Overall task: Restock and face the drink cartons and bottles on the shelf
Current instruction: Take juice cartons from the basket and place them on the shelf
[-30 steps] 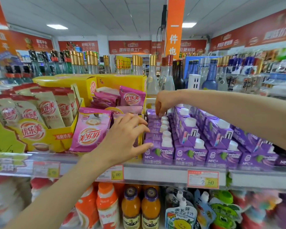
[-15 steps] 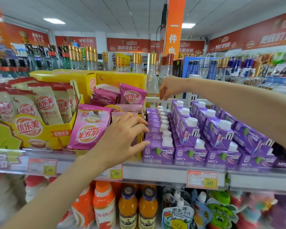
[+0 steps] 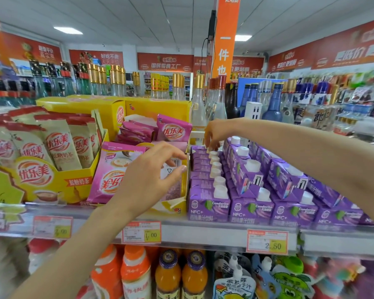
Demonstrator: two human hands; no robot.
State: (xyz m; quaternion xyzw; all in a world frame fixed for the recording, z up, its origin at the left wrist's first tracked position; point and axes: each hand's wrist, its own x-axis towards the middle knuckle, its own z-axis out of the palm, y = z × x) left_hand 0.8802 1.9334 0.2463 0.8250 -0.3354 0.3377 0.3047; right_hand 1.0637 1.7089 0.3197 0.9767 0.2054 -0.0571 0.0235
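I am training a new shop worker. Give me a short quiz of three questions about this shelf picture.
1. True or false: the price tag below the purple cartons reads 2.50.
2. Where does the right hand reach in the leftmost carton row? A: the front. B: the rear.
3. Fill in: the carton caps are ____ in colour.
Key: 1 true; 2 B; 3 white.

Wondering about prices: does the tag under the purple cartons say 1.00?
No, the tag below the purple cartons reads 2.50; the 1.00 tag sits further left.
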